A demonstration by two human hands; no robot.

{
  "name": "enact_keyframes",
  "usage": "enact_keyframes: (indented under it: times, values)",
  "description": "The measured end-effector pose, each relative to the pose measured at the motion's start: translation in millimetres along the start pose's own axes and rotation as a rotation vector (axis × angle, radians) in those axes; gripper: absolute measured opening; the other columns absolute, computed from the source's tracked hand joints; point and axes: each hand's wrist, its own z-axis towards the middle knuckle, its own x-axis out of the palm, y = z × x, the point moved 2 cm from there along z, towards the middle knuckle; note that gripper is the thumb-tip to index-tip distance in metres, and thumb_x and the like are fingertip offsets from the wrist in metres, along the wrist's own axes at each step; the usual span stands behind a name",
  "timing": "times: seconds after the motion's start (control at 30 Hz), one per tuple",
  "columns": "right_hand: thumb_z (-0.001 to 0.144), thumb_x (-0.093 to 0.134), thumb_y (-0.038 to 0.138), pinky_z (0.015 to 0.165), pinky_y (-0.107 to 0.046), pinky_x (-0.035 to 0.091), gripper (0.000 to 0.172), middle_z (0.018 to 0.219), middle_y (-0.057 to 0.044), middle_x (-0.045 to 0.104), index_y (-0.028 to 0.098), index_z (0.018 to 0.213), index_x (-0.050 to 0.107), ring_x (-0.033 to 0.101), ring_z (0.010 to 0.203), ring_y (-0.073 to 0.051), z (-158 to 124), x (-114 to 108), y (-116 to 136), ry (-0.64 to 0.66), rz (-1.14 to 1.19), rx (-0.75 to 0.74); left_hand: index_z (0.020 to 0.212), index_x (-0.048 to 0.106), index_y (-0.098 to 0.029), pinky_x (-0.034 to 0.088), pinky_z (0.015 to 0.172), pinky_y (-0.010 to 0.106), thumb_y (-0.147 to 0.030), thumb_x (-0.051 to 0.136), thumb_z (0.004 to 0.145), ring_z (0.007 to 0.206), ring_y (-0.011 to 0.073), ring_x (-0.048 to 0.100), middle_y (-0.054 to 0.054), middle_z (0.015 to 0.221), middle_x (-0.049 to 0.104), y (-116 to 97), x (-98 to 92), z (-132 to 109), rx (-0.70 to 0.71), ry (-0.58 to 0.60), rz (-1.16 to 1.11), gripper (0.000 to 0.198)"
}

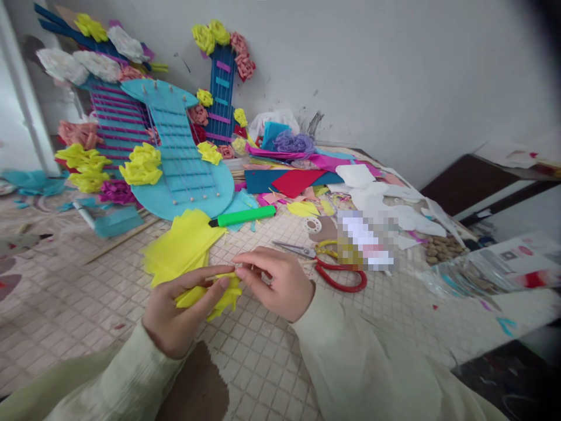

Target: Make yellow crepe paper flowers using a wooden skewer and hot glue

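Observation:
My left hand [175, 307] is closed round a partly formed yellow paper flower [228, 298], its petals fanning out below the thumb. The thumb and forefinger of my right hand [278, 283] pinch at the flower's top edge, touching my left fingertips; the exact bit between them is too small to see. Just beyond my hands lies a stack of yellow paper sheets [179, 242]. A green cutter or marker [246, 216] rests against its upper edge. Scissors with red and yellow handles [342, 278] lie right of my right hand, blades pointing left.
Blue guitar-like boards [179, 146] with strings and paper flowers lean at the back left. Coloured sheets [298, 182], purple yarn [293, 142] and white scraps [372, 193] cover the far side. A white spool [312, 224] sits near the scissors, and a plastic jar [477, 269] lies right.

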Motion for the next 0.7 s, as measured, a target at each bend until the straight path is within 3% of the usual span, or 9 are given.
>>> enact_keyframes:
  times: [0.13,0.3,0.5,0.7]
  values:
    - [0.08,0.055,0.015,0.058,-0.021,0.044,0.01,0.075,-0.004,0.062,0.012,0.085,0.063,0.051,0.059,-0.01,0.2,0.2,-2.0,-0.041,-0.025,-0.008,0.078,0.071,-0.028,0.049,0.063,0.024,-0.034,0.065,0.063,0.067,0.0159,0.061,-0.001,0.078,0.072,-1.9,-0.6,0.9,-0.007,0.015,0.028,0.017]
    - [0.081,0.054,0.016,0.068,-0.026,0.046,0.009,0.079,-0.004,0.062,0.015,0.085,0.062,0.056,0.073,-0.014,-0.7,2.4,-1.4,-0.108,-0.083,-0.034,0.084,0.069,-0.025,0.048,0.057,0.021,-0.035,0.065,0.062,0.066,0.0148,0.059,0.0,0.078,0.07,-4.2,0.1,-0.1,-0.038,-0.008,0.03,0.024]
    - [0.077,0.058,0.015,0.069,-0.026,0.046,0.005,0.076,-0.004,0.062,0.015,0.081,0.062,0.056,0.074,-0.014,-2.9,4.9,-0.5,-0.128,-0.084,0.014,0.084,0.067,-0.024,0.051,0.068,0.027,-0.034,0.062,0.064,0.076,0.0179,0.063,0.001,0.088,0.071,1.3,2.8,1.5,-0.011,0.002,-0.003,0.023]
    - [0.08,0.055,0.015,0.059,-0.021,0.044,0.012,0.077,-0.003,0.06,0.013,0.089,0.062,0.054,0.064,-0.01,-0.1,2.1,-3.0,0.023,-0.037,0.059,0.083,0.067,-0.024,0.049,0.082,0.032,-0.033,0.059,0.067,0.089,0.0205,0.063,0.002,0.089,0.071,4.7,2.4,4.8,0.05,-0.012,0.019,0.021]
